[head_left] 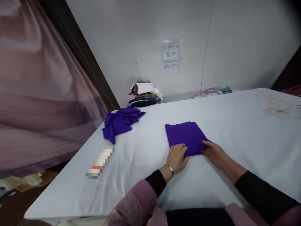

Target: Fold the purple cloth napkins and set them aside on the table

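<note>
Cloth, purple, folded — one item, a flat many-sided packet, lying on the white-covered table between near and far edges, well in from the left edge. Left hand: palm down over the packet's near left corner, fingers on top, thumb by the near edge; cannot tell whether it grasps the fabric or only presses it. Silver bracelet on that wrist, black cuff behind it, then a mauve sleeve. Right hand: at the packet's near right corner, pinching the fabric there, thumb uppermost; black sleeve.

Cloth, purple, crumpled — one item, loose, at the table's far left corner. Small long object, pixelated, cream with a red patch, near the left edge, nearer the viewer than the crumpled cloth. Stack of folded fabrics, mixed colours, white on top, beyond the far edge by the wall. Lilac and green fabrics, low heap, beyond the far edge farther right. Paper notice, handwritten, on the wall; "45-50" beneath. Pink curtain, beside the table's left edge
</note>
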A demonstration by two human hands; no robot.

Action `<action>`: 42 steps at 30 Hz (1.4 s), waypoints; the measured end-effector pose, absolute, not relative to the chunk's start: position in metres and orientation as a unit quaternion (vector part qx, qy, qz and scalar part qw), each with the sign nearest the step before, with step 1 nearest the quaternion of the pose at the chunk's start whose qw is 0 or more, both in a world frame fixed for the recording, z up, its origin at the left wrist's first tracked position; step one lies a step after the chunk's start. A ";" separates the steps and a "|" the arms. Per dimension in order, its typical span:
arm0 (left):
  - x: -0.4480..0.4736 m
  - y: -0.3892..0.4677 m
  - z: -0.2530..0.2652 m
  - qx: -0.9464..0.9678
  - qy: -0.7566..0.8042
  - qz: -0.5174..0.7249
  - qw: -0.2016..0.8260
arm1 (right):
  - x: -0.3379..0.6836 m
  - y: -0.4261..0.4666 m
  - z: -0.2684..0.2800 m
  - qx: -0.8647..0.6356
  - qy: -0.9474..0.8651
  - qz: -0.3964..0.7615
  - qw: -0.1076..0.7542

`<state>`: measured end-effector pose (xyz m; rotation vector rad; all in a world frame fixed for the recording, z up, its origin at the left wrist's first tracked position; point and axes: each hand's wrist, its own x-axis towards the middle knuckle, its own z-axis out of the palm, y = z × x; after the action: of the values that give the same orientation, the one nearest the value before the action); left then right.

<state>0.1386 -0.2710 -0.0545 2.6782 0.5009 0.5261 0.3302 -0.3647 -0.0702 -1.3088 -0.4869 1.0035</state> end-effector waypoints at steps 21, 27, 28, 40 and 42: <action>0.112 -0.263 -0.070 0.942 0.216 0.225 0.127 | 0.377 -0.394 -0.066 -0.765 -0.281 0.348 0.464; 0.112 -0.264 -0.068 0.938 0.234 0.226 0.120 | 0.383 -0.396 -0.070 -0.802 -0.343 0.276 0.403; 0.112 -0.264 -0.068 0.938 0.236 0.227 0.118 | 0.383 -0.397 -0.070 -0.808 -0.349 0.268 0.391; 0.108 -0.264 -0.067 0.933 0.283 0.199 0.098 | 0.388 -0.393 -0.078 -0.816 -0.396 0.196 0.373; 0.108 -0.263 -0.067 0.935 0.281 0.197 0.092 | 0.389 -0.393 -0.077 -0.817 -0.399 0.193 0.370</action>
<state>0.1075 -0.2635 -0.0670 2.7755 0.8356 0.5845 0.3886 -0.3927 -0.0766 -2.0959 -1.0227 0.4945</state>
